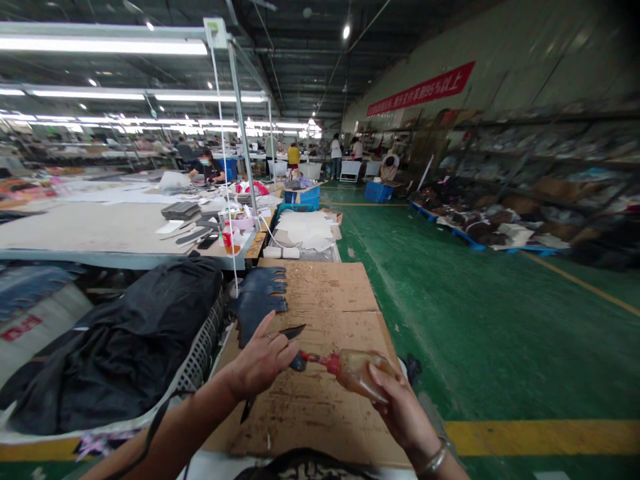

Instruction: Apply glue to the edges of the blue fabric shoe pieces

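My right hand (395, 397) is wrapped around a squeeze bottle (360, 373) of amber, cloudy plastic with a red cap. Its narrow red nozzle points left, tip close to a small dark leather piece (299, 363). Over that piece is my left hand (263, 363), one finger stretched forward and the others bent down onto it. Pointed dark ends stick out beyond the left hand; whether they belong to the same piece is hidden. Farther up the board, a stack of dark blue leather pieces (257, 293) with finger-like strips lies flat.
Stained brown cardboard (340, 327) covers the work surface. At left stands a white basket (200, 347) heaped with black cloth (130, 333). A hanging white cord (225, 167) drops near the leather stack. Beyond are a long table (100, 223), a tray of pale sheets (305, 230) and several people.
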Demonstrator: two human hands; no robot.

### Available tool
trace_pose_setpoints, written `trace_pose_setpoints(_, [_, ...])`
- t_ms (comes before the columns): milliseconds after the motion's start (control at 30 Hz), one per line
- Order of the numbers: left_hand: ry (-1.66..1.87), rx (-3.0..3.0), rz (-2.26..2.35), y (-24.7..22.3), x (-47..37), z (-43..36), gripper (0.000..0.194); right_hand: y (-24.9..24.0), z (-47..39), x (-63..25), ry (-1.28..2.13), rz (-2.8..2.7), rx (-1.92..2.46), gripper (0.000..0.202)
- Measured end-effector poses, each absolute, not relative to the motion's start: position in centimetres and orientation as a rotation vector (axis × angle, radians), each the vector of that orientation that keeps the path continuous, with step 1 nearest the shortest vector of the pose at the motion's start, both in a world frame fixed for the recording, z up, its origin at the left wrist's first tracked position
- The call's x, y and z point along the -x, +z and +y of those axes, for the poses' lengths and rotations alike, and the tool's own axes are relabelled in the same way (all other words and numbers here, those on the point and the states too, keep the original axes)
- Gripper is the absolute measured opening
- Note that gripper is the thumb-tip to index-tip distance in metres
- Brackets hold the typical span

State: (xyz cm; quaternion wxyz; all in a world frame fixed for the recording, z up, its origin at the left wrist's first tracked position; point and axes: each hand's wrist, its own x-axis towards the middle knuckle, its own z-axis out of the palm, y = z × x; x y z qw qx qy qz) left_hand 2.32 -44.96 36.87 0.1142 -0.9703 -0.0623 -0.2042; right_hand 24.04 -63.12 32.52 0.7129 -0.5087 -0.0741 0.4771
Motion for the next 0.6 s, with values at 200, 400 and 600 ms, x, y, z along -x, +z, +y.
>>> trace_pose_setpoints(200, [-0.603,2.829,-0.162,36.92,-2.32,-44.96,0.029,31.97,-63.45,-23.79,1.113,-0.205,1.129,0.056])
trace_pose_setpoints(400, [-0.609,2.821,-0.173,37.15,-2.22,-45.03,0.028,32.06,-62.77,-24.19,0.983,-0.123,1.149,0.052])
trace_pose_setpoints(600, [-0.603,2.812,-0.147,37.20,-2.37,-44.93,0.032,32.24,-62.86,-23.65,1.029,-0.157,1.095,0.055])
